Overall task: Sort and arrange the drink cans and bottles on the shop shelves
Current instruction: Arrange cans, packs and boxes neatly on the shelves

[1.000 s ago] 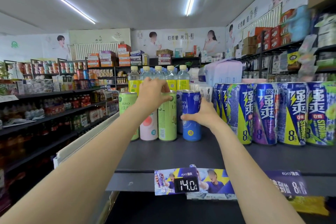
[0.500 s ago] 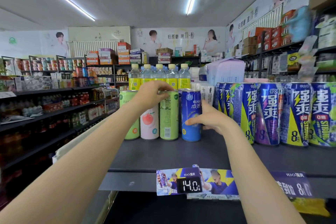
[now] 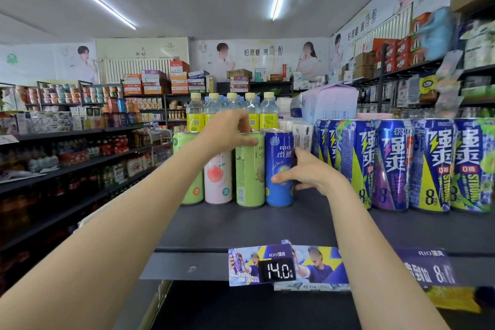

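Observation:
Several slim cans stand in a row on the dark shelf (image 3: pixel 227 225): a light green can (image 3: pixel 188 169), a pink peach can (image 3: pixel 218 182), a green can (image 3: pixel 250 177) and a blue RIO can (image 3: pixel 278 155). My left hand (image 3: pixel 227 132) reaches over the pink can and grips the green can's top rim, thumb across its front. My right hand (image 3: pixel 310 174) holds the blue can from its right side, thumb on the lower front and fingers behind. All the cans stand upright, and the blue can's label faces me.
A row of large blue-and-yellow cans (image 3: pixel 401 166) fills the shelf to the right, close to my right wrist. Yellow-capped bottles (image 3: pixel 267 115) stand behind the slim cans. A 14.0 price tag (image 3: pixel 278 270) hangs on the shelf's front edge. An aisle with stocked shelves lies to the left.
The blue can has turned so that its label faces forward. My right hand slid lower and to the right around it. My left hand stayed on the can tops.

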Demonstrator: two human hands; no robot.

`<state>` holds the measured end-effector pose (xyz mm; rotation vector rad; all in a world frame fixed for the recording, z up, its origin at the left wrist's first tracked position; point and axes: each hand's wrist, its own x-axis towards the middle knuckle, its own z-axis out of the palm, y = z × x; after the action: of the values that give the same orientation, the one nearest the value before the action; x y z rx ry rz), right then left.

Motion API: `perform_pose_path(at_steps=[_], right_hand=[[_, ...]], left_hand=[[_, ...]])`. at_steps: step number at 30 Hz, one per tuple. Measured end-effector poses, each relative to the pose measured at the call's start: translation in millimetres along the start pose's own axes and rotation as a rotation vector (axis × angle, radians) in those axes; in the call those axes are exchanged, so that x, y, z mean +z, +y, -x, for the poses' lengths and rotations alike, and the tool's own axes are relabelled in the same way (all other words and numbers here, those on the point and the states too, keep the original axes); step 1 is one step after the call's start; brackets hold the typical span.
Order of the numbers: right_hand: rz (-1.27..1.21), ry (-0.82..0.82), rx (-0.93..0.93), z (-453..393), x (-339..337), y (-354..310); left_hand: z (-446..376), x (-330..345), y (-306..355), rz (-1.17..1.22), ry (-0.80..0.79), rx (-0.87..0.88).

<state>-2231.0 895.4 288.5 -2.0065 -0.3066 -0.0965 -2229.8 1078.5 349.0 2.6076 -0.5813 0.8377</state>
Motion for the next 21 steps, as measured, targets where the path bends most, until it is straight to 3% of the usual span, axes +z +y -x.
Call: perform_pose_path(at_steps=[4, 7, 9, 14, 21], right_hand=[[-0.001, -0.008, 0.005, 1, 0, -1], [-0.006, -0.016, 0.005, 2, 0, -1], [-0.008, -0.016, 0.005, 2, 1, -2], [-0.005, -0.006, 0.003, 2, 2, -1], [-0.001, -0.009, 0.007, 2, 2, -1]], left_hand=[[3, -21, -10, 0.161, -0.167, 0.049], [2, -25, -13, 0.188, -0.201, 0.071], [1, -18, -8, 0.091, -0.188, 0.058], [-3, 4, 2, -0.330, 0.017, 0.079], [1, -8, -1, 0.015, -0.113, 0.131]])
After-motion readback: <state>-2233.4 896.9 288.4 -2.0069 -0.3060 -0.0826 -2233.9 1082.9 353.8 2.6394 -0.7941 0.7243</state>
